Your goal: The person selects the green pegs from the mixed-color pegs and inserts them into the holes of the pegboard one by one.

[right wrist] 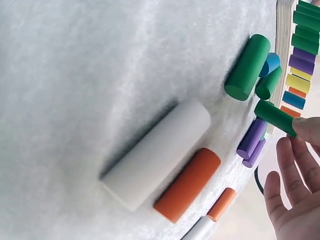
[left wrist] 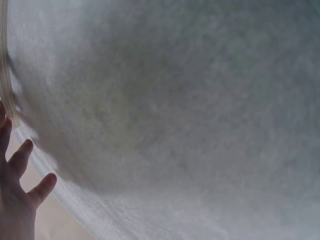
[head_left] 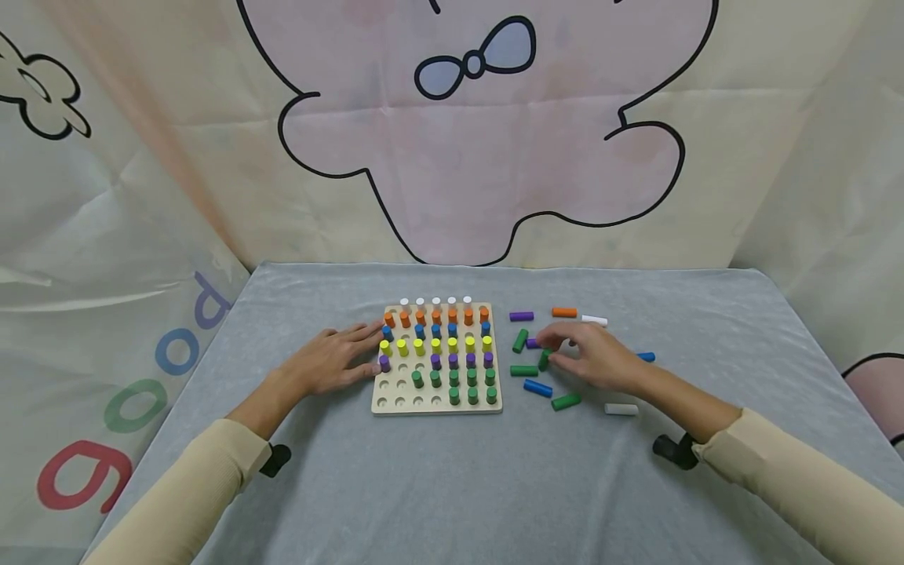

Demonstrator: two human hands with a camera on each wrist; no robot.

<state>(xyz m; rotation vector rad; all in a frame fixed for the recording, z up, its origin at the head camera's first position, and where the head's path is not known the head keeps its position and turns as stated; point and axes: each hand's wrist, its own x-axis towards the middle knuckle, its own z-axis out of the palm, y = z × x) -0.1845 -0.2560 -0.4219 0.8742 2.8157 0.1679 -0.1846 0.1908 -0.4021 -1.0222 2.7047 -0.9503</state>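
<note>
A wooden pegboard lies on the cloth, bearing rows of white, orange, blue, yellow, purple and green pegs. Several holes at its front left are bare. My left hand rests along the board's left edge, fingers extended; only part of that hand shows in the left wrist view. To the right of the board, my right hand pinches a green peg between thumb and fingers. Just beyond the held peg, a purple peg lies partly hidden by the fingers.
Loose pegs lie scattered right of the board. They include a blue peg, a green peg, a white peg and an orange peg. Grey cloth covers the table, with a printed curtain behind it.
</note>
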